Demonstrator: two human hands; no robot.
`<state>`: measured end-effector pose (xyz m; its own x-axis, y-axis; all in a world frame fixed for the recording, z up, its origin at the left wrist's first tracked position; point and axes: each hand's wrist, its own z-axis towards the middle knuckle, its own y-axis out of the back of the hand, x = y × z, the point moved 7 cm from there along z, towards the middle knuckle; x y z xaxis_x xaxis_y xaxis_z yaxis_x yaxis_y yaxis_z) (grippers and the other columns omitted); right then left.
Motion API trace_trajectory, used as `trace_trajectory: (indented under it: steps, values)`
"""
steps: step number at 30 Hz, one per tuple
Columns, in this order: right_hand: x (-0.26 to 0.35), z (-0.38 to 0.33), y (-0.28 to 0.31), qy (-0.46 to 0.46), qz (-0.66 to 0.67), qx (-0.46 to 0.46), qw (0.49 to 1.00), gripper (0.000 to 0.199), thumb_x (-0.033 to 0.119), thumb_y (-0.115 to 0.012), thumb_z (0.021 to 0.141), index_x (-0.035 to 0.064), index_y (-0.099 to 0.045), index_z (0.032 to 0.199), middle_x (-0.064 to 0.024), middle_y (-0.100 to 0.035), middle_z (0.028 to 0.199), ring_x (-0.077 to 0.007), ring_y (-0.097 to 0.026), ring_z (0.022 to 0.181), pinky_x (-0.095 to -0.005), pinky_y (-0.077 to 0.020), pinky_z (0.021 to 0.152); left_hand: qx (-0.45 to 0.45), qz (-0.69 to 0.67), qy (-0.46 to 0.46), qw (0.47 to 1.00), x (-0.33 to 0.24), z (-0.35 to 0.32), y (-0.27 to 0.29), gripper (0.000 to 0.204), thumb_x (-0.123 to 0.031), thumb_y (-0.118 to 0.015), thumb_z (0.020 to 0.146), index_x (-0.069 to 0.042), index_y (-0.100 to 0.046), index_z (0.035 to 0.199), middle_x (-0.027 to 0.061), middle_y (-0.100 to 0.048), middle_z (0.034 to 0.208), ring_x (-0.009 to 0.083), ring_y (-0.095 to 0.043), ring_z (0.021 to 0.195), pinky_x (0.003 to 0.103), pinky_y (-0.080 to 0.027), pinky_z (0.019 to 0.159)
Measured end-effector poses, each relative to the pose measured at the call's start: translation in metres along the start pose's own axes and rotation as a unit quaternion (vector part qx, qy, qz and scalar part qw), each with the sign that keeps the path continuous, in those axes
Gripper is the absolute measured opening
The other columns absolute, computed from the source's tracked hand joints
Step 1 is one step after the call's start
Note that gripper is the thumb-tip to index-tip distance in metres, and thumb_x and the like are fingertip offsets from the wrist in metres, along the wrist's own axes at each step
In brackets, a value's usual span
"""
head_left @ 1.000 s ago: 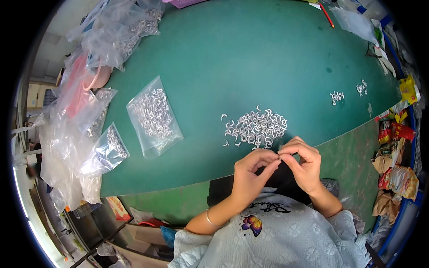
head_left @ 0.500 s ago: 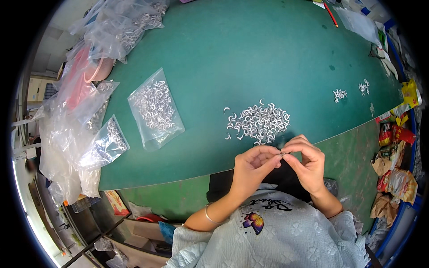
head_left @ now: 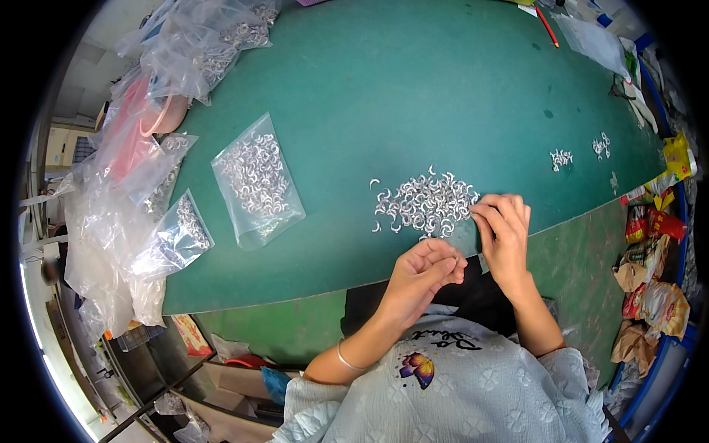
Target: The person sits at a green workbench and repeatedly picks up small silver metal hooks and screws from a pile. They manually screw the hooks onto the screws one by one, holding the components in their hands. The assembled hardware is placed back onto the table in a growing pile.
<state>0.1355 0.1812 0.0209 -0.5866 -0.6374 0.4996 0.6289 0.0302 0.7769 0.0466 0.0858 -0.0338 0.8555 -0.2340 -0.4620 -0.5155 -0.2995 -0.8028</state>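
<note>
A loose pile of small silver curved metal pieces [head_left: 425,203] lies on the green table [head_left: 413,96] near its front edge. My right hand [head_left: 504,232] rests at the pile's right edge, fingertips touching the pieces. My left hand [head_left: 425,275] hovers just below the pile over the table's edge, fingers pinched together on a tiny silver piece that is barely visible. A clear plastic bag of the same silver pieces [head_left: 256,179] lies flat to the left of the pile.
More clear bags with metal pieces [head_left: 173,232] are heaped along the left side, with a pink bowl [head_left: 159,118] among them. Two small clusters of silver pieces [head_left: 580,153] sit at the right. A red pencil [head_left: 546,26] lies far back. Snack wrappers [head_left: 653,258] lie on the right.
My hands were pinched together below the pile. They have come apart: the right hand moved up to the pile's edge, the left stayed low with its fingers pinched.
</note>
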Motion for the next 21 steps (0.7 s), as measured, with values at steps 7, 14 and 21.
trace_trajectory:
  steps: [7,14,21]
  values:
    - [-0.006,-0.002,0.01,-0.039,0.123,-0.026,0.991,0.012,-0.004,-0.062,0.069,0.0019,-0.06,0.079,-0.0081,-0.059,0.078,-0.0239,-0.053,0.077,-0.0317,-0.0388,0.071,-0.052,0.113,-0.104,0.987,-0.011,-0.001,0.002,0.02,0.003,-0.051,0.083,0.001,-0.053,0.102,0.0046,-0.053,0.091,0.0091,-0.05,0.08,0.023,-0.043,0.07]
    - [0.006,-0.013,0.005,-0.158,0.377,0.125,0.904,0.011,-0.006,-0.064,0.069,-0.0002,-0.063,0.078,-0.007,-0.062,0.075,-0.0148,-0.056,0.072,-0.0258,-0.0437,0.067,-0.038,0.278,-0.18,0.943,-0.022,-0.001,-0.017,0.025,0.008,-0.058,0.078,0.002,-0.056,0.102,-0.0002,-0.047,0.086,0.0047,-0.041,0.072,0.019,-0.037,0.063]
    - [0.008,-0.018,0.006,-0.17,0.365,0.11,0.909,0.013,-0.006,-0.063,0.07,0.0009,-0.062,0.081,-0.0068,-0.06,0.075,-0.0143,-0.058,0.071,-0.0242,-0.0436,0.067,-0.057,0.292,-0.167,0.94,-0.024,0.001,-0.012,0.013,0.004,-0.059,0.079,0.0,-0.058,0.092,-0.0016,-0.047,0.077,0.0042,-0.041,0.067,0.019,-0.034,0.059]
